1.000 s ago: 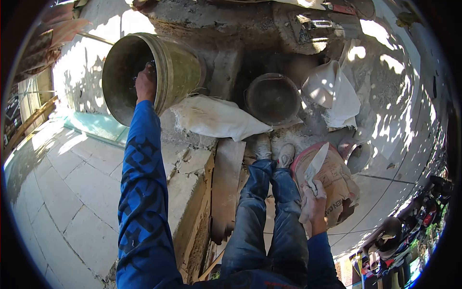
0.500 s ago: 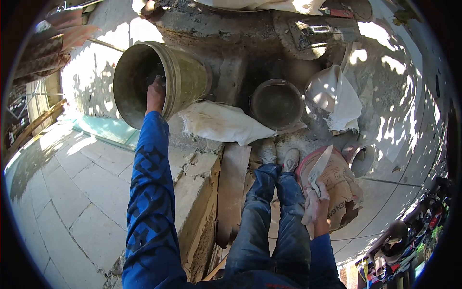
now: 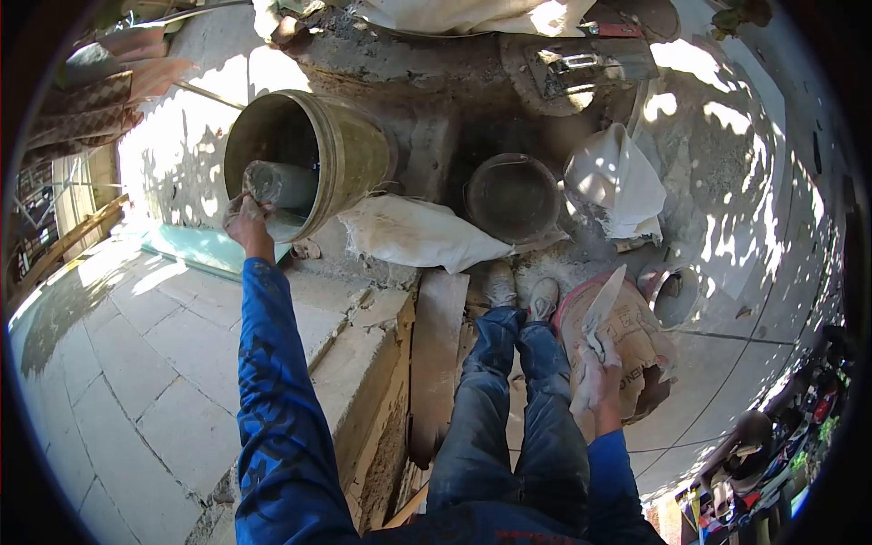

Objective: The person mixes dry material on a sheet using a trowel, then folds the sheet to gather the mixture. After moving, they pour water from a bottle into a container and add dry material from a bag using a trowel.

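Head view, read L to R. Far L: paved slab floor (image 3: pixel 136 363) in sun and shade, w/ a wooden rail at the frame's L edge.

Upper L: left hand (image 3: pixel 243 216), arm in a blue patterned sleeve (image 3: pixel 272 400) stretched up-frame; fingers curled round the near end of a plastic bottle (image 3: pixel 277 186), which lies tilted w/ its far end inside the mouth of a large bucket (image 3: pixel 313 159). Bucket is tipped on its side, opening toward frame L, resting on the raised concrete ledge.

Centre-L: white woven sack (image 3: pixel 413 238) lying flat just R of the bucket, touching its lower wall. Below it a wooden plank (image 3: pixel 436 354) runs down-frame beside the step edge.

Centre: dark round pan (image 3: pixel 513 198) on the ground, up-frame of the person's two shoes (image 3: pixel 520 289); jeans-clad legs (image 3: pixel 509 409) fill lower centre.

Centre-R: right hand (image 3: pixel 595 374), fingers closed tight on the handle of a trowel (image 3: pixel 603 304), blade pointing up-frame & R. Directly behind it, a paper cement bag (image 3: pixel 631 350), printed, partly crumpled. Second white sack (image 3: pixel 618 177) upper R of the pan. Small can (image 3: pixel 674 292) just R of the cement bag.

Top R: metal float (image 3: pixel 581 62) on the rubble.
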Demonstrator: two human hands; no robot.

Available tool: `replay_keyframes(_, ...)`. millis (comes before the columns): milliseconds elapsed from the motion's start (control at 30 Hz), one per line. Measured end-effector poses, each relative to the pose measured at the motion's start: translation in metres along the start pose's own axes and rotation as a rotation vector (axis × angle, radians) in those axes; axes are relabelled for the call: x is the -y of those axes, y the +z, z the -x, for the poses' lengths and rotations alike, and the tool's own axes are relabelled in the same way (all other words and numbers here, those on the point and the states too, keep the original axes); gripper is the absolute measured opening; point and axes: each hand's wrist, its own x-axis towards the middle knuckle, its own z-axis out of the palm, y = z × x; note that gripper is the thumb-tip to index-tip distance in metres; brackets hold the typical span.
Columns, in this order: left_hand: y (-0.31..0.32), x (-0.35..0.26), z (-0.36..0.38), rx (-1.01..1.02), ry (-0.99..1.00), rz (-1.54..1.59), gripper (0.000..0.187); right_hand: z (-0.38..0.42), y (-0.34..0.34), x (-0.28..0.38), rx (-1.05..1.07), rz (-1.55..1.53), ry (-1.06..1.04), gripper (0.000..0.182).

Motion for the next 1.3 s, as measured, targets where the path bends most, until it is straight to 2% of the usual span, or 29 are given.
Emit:
replay_keyframes(100,-0.013,-0.029,0.008,-0.076,0.035,-0.075,0.013,0.005,0.003,0.008,0.004,-0.054,-0.007,0.029)
replay_keyframes(233,-0.023,-0.088,0.034,-0.079,0.100,-0.131,0.015,0.007,0.005,0.012,0.008,-0.099,-0.031,0.029)
replay_keyframes(333,-0.033,-0.132,0.063,-0.067,0.148,-0.044,0.015,0.002,0.005,0.009,0.034,-0.090,-0.022,0.031)
replay_keyframes(500,-0.038,-0.192,0.136,-0.038,0.223,0.089,0.015,-0.013,0.030,0.012,-0.003,-0.220,-0.093,0.033)
replay_keyframes(667,-0.030,-0.205,0.224,0.079,0.158,0.123,0.018,-0.039,0.064,0.023,0.091,-0.273,-0.071,0.026)
replay_keyframes(800,0.000,-0.189,0.303,0.198,0.007,0.073,0.018,-0.066,0.093,0.017,0.163,-0.378,0.057,0.025)
replay_keyframes(867,0.020,-0.175,0.342,0.239,-0.111,0.057,0.016,-0.080,0.101,0.006,0.158,-0.477,0.048,0.024)
replay_keyframes(967,0.045,-0.131,0.393,0.267,-0.299,0.072,0.016,-0.095,0.100,-0.009,0.127,-0.604,0.058,0.024)
replay_keyframes(1033,0.059,-0.093,0.422,0.289,-0.371,0.111,0.013,-0.108,0.090,-0.026,0.140,-0.698,0.184,0.027)
replay_keyframes(1100,0.070,-0.060,0.445,0.308,-0.446,0.144,0.010,-0.117,0.074,-0.048,0.163,-0.700,0.242,0.028)
replay_keyframes(1200,0.088,-0.018,0.463,0.317,-0.532,0.136,0.008,-0.132,0.060,-0.081,0.080,-0.602,0.259,0.027)
replay_keyframes(1300,0.108,0.025,0.463,0.300,-0.535,0.090,0.007,-0.142,0.052,-0.115,0.058,-0.563,0.242,0.024)
